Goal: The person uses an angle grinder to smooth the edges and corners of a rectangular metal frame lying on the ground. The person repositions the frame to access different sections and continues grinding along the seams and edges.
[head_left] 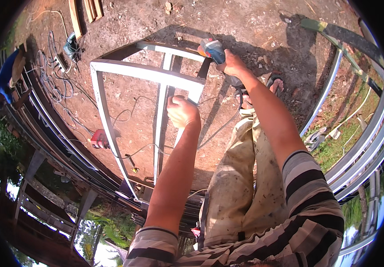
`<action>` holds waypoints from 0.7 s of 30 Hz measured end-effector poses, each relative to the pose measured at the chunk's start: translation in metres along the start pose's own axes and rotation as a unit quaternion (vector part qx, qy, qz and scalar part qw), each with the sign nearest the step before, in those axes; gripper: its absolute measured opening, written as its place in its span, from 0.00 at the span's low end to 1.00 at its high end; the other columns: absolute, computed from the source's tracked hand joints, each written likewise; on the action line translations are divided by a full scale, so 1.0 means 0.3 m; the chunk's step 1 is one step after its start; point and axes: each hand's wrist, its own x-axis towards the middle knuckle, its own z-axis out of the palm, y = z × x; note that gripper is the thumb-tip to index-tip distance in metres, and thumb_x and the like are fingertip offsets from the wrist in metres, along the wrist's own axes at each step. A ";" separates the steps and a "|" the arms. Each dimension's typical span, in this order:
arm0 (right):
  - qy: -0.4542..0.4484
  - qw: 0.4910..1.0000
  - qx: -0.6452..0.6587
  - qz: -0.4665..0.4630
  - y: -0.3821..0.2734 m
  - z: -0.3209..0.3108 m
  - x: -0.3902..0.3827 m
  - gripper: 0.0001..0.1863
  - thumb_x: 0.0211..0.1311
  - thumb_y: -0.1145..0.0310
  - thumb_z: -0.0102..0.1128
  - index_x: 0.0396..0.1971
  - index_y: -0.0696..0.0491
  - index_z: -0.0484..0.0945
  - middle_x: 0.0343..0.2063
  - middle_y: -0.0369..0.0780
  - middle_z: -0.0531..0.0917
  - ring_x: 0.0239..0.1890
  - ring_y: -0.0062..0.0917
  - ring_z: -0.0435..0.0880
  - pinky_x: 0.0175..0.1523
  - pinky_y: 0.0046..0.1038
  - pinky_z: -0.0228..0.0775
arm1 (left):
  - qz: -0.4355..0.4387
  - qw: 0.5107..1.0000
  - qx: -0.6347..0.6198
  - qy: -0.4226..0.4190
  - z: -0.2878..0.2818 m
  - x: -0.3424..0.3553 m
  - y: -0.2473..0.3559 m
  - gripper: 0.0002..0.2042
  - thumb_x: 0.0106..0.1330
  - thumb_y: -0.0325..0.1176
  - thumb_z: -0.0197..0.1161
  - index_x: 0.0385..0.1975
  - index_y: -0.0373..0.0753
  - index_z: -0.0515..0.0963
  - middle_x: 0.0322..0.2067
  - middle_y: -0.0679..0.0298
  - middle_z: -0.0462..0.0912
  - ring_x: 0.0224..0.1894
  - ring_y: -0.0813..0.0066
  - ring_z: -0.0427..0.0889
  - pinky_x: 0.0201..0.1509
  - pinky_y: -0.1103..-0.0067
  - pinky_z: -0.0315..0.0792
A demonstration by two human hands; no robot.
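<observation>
A wide stretch of bare brown dirt ground [254, 26] fills the upper part of the view, with long curved steel rails [361, 147] running along the right side and more stacked rails [54, 129] on the left. Standing on the ground is a grey-white metal frame [147, 73] of welded square tubing, its long side bars reaching down toward the person and a centre bar between them. The person wears pale, stained trousers [241, 187] and a striped shirt [307, 213], and a sandalled foot [275, 84] shows just past the frame.

The left hand [182, 111] is clenched in a fist around the frame's near crossbar end; its grip is fully closed on the tubing. The right hand [233, 64] is wrapped tight round the body of a blue and orange power tool [212, 49], held at the frame's far corner, touching or just above it. The tool's dark cord [223, 127] trails down across the ground.

Left of the frame lie a red power tool [99, 139] and tangled cables [52, 66]. Planks [85, 13] lie at the top.
</observation>
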 end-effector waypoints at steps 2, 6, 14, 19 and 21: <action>-0.020 1.000 -0.004 0.017 -0.004 -0.015 0.002 0.45 0.51 0.51 0.78 0.62 0.62 0.68 0.52 0.59 0.84 0.57 0.52 0.84 0.61 0.44 0.78 | 0.010 1.000 -0.010 -0.005 0.009 0.012 -0.014 0.22 0.68 0.46 0.45 0.30 0.45 0.89 0.33 0.52 0.89 0.38 0.43 0.86 0.44 0.53 0.75; -0.002 1.000 0.016 0.004 0.057 -0.008 0.013 0.46 0.51 0.51 0.77 0.64 0.61 0.67 0.54 0.59 0.83 0.58 0.52 0.84 0.62 0.44 0.77 | 0.016 0.999 -0.019 -0.032 -0.004 -0.008 0.008 0.22 0.68 0.46 0.45 0.31 0.45 0.89 0.33 0.52 0.90 0.39 0.43 0.86 0.44 0.53 0.75; -0.021 0.999 0.017 0.035 0.028 -0.015 -0.017 0.42 0.53 0.55 0.73 0.64 0.61 0.67 0.55 0.58 0.83 0.59 0.51 0.84 0.62 0.45 0.77 | 0.021 1.000 0.012 0.015 0.021 0.013 -0.019 0.23 0.68 0.45 0.44 0.31 0.45 0.90 0.32 0.51 0.90 0.39 0.44 0.87 0.46 0.54 0.75; -0.017 0.999 -0.001 0.038 0.036 -0.019 0.001 0.42 0.53 0.55 0.72 0.65 0.61 0.67 0.55 0.58 0.84 0.58 0.51 0.84 0.62 0.44 0.78 | 0.018 1.000 -0.003 0.003 0.011 -0.010 0.003 0.24 0.69 0.46 0.44 0.31 0.44 0.90 0.35 0.50 0.89 0.42 0.46 0.86 0.49 0.55 0.75; -0.037 0.997 -0.005 0.063 0.031 -0.026 0.045 0.42 0.53 0.54 0.72 0.64 0.60 0.68 0.55 0.58 0.84 0.58 0.50 0.84 0.61 0.44 0.78 | 0.013 1.000 0.002 -0.001 0.013 -0.009 0.003 0.24 0.70 0.47 0.44 0.32 0.44 0.90 0.36 0.50 0.89 0.44 0.46 0.85 0.50 0.55 0.74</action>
